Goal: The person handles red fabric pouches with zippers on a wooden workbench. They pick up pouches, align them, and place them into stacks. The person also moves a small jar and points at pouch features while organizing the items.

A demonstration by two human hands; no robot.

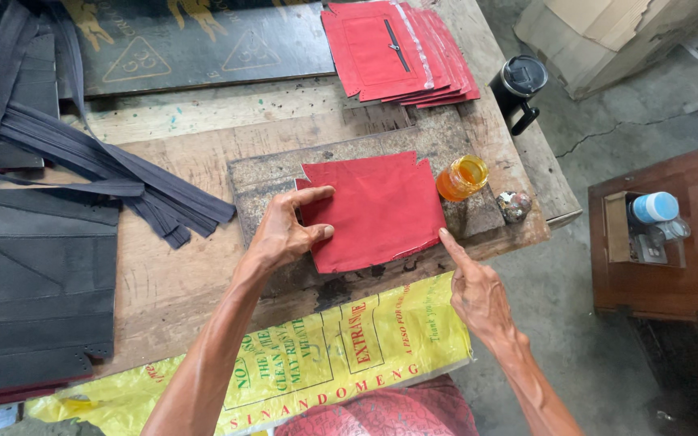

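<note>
Here, red cut piece under left hand, right fingertip at edge.

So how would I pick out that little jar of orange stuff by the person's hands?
Start at the wooden worktable, then the single red fabric piece under both hands. Just off its upper right corner stands the small open jar, the only see-through thing there, amber-orange, unlike the black mug farther back.

The cut fabric piece lay on a slab on the table. A jar stood just right of it, a stack of pieces behind, straps to the left.
</note>
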